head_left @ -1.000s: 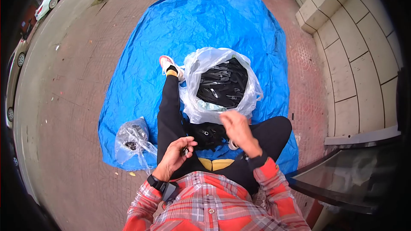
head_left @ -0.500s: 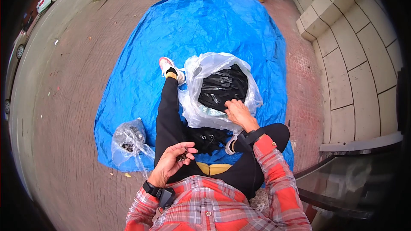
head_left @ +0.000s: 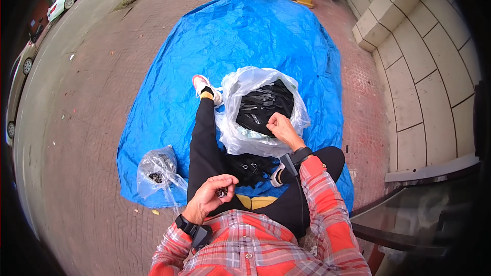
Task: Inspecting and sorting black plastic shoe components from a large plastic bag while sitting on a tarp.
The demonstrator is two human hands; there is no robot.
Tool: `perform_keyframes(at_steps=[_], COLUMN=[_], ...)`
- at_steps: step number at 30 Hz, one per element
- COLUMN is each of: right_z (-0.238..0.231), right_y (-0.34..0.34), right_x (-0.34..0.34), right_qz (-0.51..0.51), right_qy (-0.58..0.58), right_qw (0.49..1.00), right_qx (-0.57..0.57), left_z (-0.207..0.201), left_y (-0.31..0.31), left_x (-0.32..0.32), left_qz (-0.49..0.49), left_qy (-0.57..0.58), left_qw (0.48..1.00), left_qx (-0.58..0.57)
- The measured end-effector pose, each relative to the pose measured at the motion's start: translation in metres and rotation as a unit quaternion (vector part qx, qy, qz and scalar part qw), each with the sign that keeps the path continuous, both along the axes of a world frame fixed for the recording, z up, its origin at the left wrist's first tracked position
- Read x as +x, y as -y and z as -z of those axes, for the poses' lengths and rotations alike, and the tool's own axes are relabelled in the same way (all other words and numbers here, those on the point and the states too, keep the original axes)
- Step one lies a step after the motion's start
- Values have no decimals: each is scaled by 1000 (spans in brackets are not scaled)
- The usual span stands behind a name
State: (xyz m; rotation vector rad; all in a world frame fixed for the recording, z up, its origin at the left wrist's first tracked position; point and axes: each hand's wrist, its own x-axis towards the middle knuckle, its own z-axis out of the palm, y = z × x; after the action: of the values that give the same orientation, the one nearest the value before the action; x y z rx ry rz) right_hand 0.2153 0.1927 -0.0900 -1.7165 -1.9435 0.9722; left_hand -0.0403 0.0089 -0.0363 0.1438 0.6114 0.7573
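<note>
Cupped small shiny metal-looking pieces (head_left: 222,192) in left hand (head_left: 208,197) with fingers curled round. Held right hand (head_left: 284,130) with bunched fingertips at five o'clock in mouth of crumpled translucent white plastic bag (head_left: 238,140), over slim black strips (head_left: 266,99); couldn't tell if gripping one. Located bag at one o'clock from left hand. Likely needed light pinch, snug left curl against spills.

Beneath and beyond the right grip (head_left: 284,130) spreads a crinkled blue plastic tarp (head_left: 245,36), laid over reddish-brown patterned paving (head_left: 92,102). Right of the grip rises a beige wall of large dark-jointed rectangular tiles (head_left: 434,66); far left of the grip, past the paving, runs a grey road (head_left: 48,74) under even daylight.
</note>
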Motion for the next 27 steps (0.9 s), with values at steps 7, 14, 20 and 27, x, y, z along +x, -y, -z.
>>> perform_keyframes(at_steps=[7, 14, 20, 27], right_z=[-63, -102, -85, -100], right_y=[27, 114, 162, 171], right_x=[4, -4, -16, -22], right_qz=[107, -57, -8, -4], right_qy=[-406, -483, -486, -435], right_qw=[907, 863, 846, 874], right_qx=[-34, -135, -220, -215], left_z=[-24, -30, -42, -45], left_y=[-12, -18, -12, -10], left_x=[19, 18, 18, 19], left_qz=[-18, -55, -55, -79], left_qy=[-73, -148, -164, -176], left_qw=[997, 982, 979, 969], left_qx=[20, 104, 106, 153])
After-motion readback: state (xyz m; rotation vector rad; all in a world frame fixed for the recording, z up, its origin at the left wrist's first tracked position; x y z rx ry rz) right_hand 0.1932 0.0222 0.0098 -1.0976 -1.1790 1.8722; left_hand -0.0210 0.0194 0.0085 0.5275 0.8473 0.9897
